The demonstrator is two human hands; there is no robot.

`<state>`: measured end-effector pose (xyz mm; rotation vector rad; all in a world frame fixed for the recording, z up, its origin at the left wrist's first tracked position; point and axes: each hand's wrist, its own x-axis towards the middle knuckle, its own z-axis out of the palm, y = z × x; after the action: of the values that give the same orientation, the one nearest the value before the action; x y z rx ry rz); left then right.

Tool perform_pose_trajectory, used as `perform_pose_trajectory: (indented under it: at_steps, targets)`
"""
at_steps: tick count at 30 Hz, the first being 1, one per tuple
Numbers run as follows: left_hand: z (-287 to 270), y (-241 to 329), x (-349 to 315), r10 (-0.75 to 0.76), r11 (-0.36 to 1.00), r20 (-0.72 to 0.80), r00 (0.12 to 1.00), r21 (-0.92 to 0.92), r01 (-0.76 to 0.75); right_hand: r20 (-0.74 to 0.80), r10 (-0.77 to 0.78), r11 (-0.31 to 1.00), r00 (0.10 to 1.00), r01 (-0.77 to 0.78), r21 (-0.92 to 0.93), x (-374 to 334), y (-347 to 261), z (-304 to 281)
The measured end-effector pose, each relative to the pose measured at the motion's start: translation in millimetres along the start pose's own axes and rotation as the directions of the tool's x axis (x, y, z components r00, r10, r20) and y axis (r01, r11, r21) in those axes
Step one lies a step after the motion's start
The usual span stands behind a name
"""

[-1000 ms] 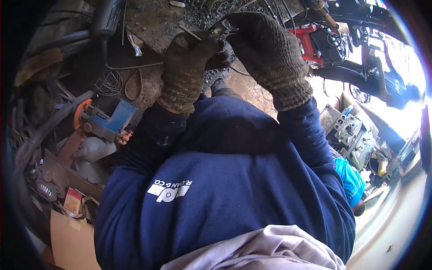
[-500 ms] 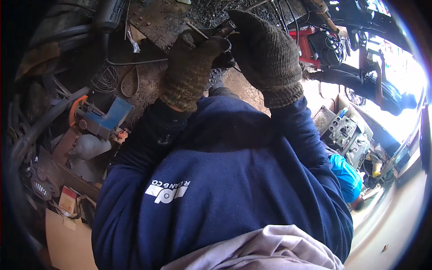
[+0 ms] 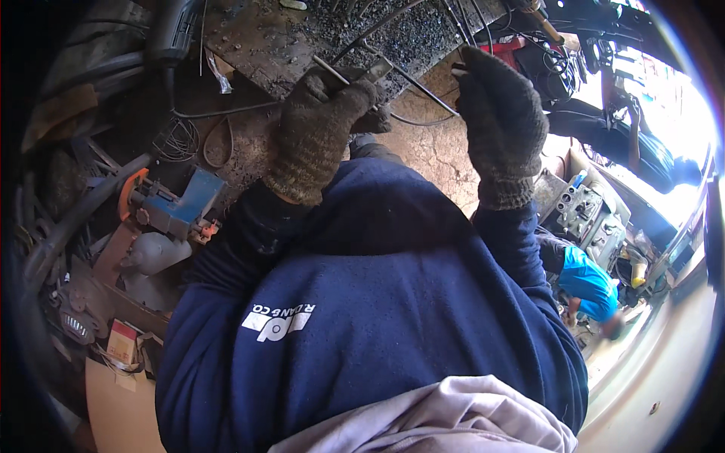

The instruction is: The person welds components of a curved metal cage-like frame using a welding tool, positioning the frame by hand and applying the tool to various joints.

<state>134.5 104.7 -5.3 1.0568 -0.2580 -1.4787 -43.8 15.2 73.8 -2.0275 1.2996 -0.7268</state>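
My left hand [image 3: 317, 124], in a dirty brown knit glove, is closed around a small flat metal piece [image 3: 375, 72] with a thin rod sticking out to its left. My right hand [image 3: 500, 113], gloved the same way, is raised beside it with its back to the camera and the fingers held together. A small pale tip [image 3: 458, 69] shows at its fingertips; what lies in the palm is hidden. A thin dark wire [image 3: 423, 90] runs between the two hands. Both hands hover over the edge of a dark metal workbench [image 3: 302, 38] strewn with grit.
A blue and orange angle grinder [image 3: 170, 204] lies at the left among scrap and coiled wire [image 3: 177, 140]. A power drill [image 3: 174, 30] sits top left. At the right are an engine block [image 3: 581, 211] and another person in a blue shirt [image 3: 585, 279]. Cardboard [image 3: 113, 392] lies lower left.
The two hands were pressed together on the small metal piece. My right hand has drawn away to the right, and the left hand keeps hold of the piece.
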Motion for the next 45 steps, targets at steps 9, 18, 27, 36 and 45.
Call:
perform_pose_trajectory:
  at_steps: [9, 18, 27, 36, 45]
  targets:
    - [0, 1, 4, 0.020, 0.997, 0.029, 0.999, -0.080, -0.018, 0.133, -0.136, 0.971, 0.982, 0.158, -0.178, 1, 6, 8]
    - [-34, -16, 4, 0.192, 0.924, -0.063, 0.979, -0.326, -0.202, 0.314, -0.206, 0.929, 0.927, 0.286, -0.234, 38, -7, 40]
    - [-34, -15, 2, 0.174, 0.930, -0.077, 0.982, -0.315, -0.189, 0.379, -0.157, 0.922, 0.912, 0.273, -0.275, 43, -9, 37]
    - [-31, -9, 1, 0.204, 0.929, -0.048, 0.978, -0.306, -0.209, 0.334, -0.174, 0.884, 0.926, 0.296, -0.362, 44, -18, 38]
    - [-32, -7, 0, 0.145, 0.955, -0.065, 0.987, -0.250, -0.157, 0.358, -0.154, 0.922, 0.921, 0.264, -0.282, 43, -16, 37]
